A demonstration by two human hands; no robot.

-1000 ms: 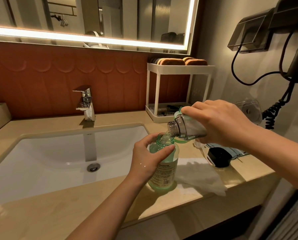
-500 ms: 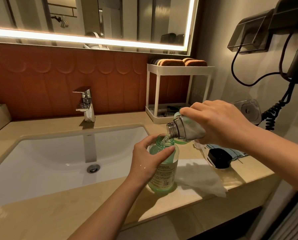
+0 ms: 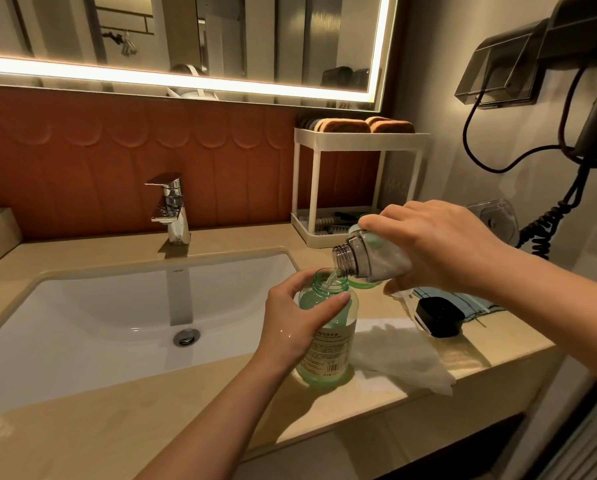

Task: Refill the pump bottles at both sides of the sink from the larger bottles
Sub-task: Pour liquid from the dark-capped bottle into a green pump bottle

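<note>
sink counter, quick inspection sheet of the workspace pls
surface: beige counter around a white sink
job's things: green bottle upright, uncapped; clear bottle tilted above it, thin stream running into its mouth
clutter: white wipe right of the green bottle; black object and blue cloth behind it
grippers: left hand grips green bottle; right hand holds clear bottle
cables: coiled black cord on the right wall
surroundings: faucet, white rack, lit mirror

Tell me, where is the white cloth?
In the head view, the white cloth lies on the counter right of the sink, beside the green bottle that the left hand holds.
</note>
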